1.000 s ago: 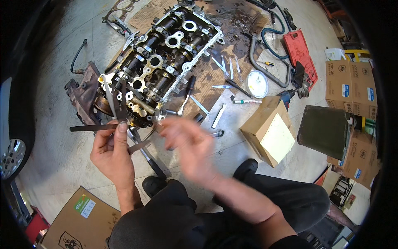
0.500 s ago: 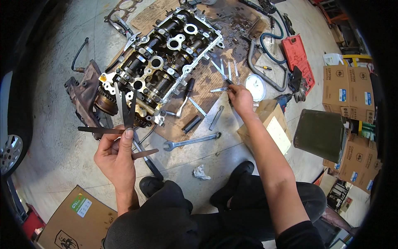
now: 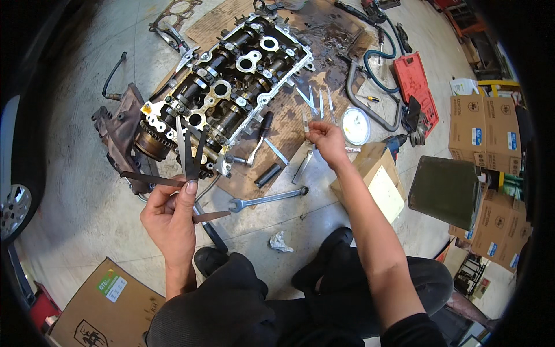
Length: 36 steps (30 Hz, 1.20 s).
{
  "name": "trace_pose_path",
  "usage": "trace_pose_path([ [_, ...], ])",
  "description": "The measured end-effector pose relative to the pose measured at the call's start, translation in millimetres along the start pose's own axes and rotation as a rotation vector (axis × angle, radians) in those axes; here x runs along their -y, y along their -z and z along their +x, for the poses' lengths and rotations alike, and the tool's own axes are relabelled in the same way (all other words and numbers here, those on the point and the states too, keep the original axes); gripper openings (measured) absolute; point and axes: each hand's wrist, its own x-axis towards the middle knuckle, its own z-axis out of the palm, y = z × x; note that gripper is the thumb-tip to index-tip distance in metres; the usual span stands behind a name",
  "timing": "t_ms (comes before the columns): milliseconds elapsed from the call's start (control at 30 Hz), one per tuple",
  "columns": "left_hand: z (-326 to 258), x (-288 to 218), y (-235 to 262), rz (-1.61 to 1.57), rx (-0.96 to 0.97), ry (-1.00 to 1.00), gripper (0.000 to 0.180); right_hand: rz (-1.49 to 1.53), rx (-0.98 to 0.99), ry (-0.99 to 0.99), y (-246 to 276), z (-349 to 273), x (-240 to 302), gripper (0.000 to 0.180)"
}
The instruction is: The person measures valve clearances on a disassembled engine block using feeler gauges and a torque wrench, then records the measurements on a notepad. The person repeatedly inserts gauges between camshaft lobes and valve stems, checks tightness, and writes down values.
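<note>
The feeler gauge set (image 3: 188, 159) is held fanned out in the left hand (image 3: 170, 217), fingers and thumb pinched on its pivot end, just below the near corner of the cylinder head (image 3: 231, 98). Its blades spread left, upward and right (several overlap the head's edge). The right hand (image 3: 328, 141) is extended to the right of the cylinder head, fingertips closed on a single thin blade (image 3: 305, 122). More loose blades (image 3: 318, 99) lie just beyond it. A combination wrench (image 3: 267, 198) lies on the floor below the head.
</note>
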Motion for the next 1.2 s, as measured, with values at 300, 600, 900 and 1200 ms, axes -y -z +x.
trace_pose_path([
  [300, 2, 4, -7, 0.043, 0.035, -0.055, 0.012, 0.811, 0.172, -0.157, -27, -61, 104, 0.019],
  [600, 5, 9, 2, 0.013, 0.001, -0.052, 0.013, 0.608, 0.186, -0.050, -39, -66, 144, 0.020],
  [900, 16, 0, 19, -0.161, -0.162, -0.099, 0.013, -0.404, 0.320, 0.120, -109, -13, 237, 0.022],
  [1200, 16, 13, 24, -0.201, -0.140, -0.089, 0.013, -0.484, 0.356, 0.039, -127, 11, 237, 0.023],
])
